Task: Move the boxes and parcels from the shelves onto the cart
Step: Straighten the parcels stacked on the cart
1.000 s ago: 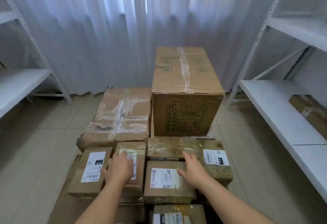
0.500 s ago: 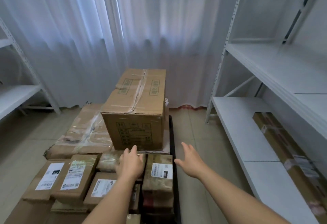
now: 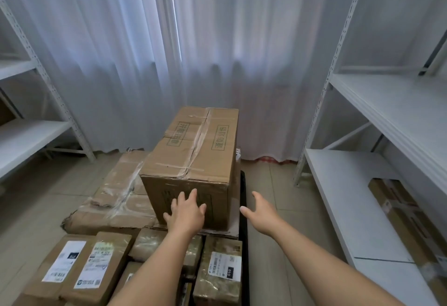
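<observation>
I see matt brown cardboard on the big box (image 3: pixel 193 158), glossy clear tape wrinkled over the flat carton (image 3: pixel 118 199), white paper labels (image 3: pixel 226 265), painted metal shelves (image 3: pixel 358 199), sheer cloth curtains (image 3: pixel 217 51).

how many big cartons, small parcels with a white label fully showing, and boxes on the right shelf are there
big cartons on the cart: 2, the tall box and the flat taped box
small parcels with a label fully showing: 3, the left parcel, middle parcel and right parcel
boxes plainly on the right shelf: 1, the long box
total: 6
</observation>
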